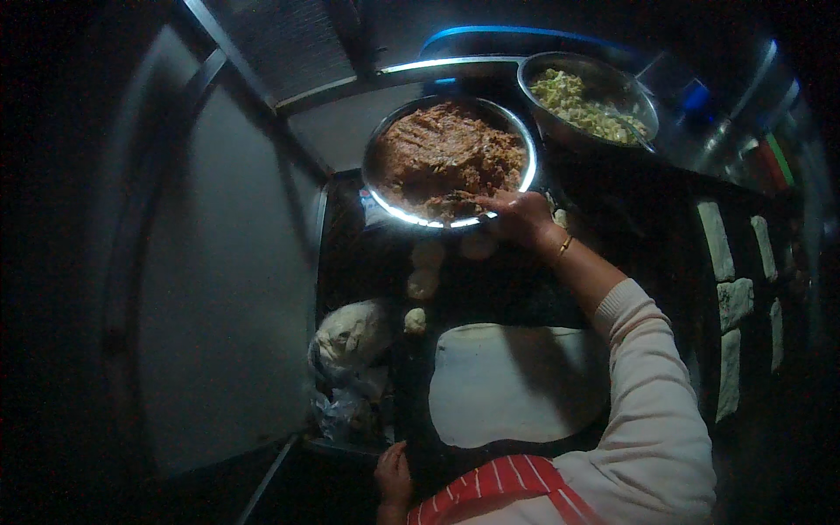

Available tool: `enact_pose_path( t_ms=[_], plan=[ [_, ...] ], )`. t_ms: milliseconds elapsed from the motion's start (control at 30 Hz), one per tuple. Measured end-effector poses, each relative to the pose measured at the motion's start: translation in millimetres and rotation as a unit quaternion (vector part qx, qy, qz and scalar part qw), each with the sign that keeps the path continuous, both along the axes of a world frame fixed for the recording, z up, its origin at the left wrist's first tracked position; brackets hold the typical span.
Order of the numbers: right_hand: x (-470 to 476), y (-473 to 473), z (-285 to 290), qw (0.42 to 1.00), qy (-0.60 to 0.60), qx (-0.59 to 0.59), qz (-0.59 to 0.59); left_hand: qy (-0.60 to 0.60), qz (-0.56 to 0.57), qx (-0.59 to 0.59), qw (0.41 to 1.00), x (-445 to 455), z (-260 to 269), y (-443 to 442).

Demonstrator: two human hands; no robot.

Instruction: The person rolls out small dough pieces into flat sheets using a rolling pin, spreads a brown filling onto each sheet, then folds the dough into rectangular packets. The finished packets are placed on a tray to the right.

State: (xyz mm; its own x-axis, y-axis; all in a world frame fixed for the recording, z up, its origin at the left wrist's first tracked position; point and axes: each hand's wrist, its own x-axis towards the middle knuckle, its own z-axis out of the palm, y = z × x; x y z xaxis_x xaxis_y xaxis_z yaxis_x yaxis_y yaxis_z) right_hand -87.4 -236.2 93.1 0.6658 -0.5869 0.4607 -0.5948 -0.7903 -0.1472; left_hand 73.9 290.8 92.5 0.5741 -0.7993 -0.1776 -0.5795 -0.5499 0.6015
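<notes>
Minced meat filling (453,151) fills a round steel bowl (529,154) at the top centre. My right hand (522,210) is at the bowl's lower right rim, its fingertips over the filling; whether it grips anything is unclear. Low in the picture my left hand (394,469) hangs near the counter's front edge, with no object visible in it. A large rolled-out sheet of dough (512,387) lies on the dark counter in front of me. Between sheet and bowl are a small dough lump (415,321) and several flat dough rounds (423,283).
Dough under clear plastic (351,335) lies at the left. A second steel bowl (525,85) with chopped vegetable filling (581,108) and a spoon (636,134) stands back right. Several dough strips (715,243) lie at the right. A pale panel (230,275) borders the left.
</notes>
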Motion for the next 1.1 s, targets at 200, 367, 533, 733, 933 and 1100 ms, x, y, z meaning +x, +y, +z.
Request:
enact_pose_path(
  t_ms=[200,367,533,733,933,1100],
  plan=[
    [-10,17,12,0.993,-0.039,0.106,0.024,-0.001,-0.012,0.0,1.0,-2,-2,-4],
    [7,10,49,0.909,-0.012,0.413,-0.05,-0.016,-0.033,-0.004,0.999,-6,10,-12],
    [8,-17,46,0.824,-0.031,0.565,-0.028,0.017,-0.038,-0.023,0.999,-7,9,-16],
    [12,-31,30,0.776,-0.13,0.617,0.003,0.165,0.048,0.002,0.985,-2,14,-83],
    [-12,-35,27,0.703,-0.259,0.662,-0.021,0.137,-0.08,-0.118,0.98,22,0,-264],
    [-26,-3,82,0.679,-0.275,0.678,-0.062,-0.158,-0.209,-0.206,0.943,23,-22,-349]
  ],
)
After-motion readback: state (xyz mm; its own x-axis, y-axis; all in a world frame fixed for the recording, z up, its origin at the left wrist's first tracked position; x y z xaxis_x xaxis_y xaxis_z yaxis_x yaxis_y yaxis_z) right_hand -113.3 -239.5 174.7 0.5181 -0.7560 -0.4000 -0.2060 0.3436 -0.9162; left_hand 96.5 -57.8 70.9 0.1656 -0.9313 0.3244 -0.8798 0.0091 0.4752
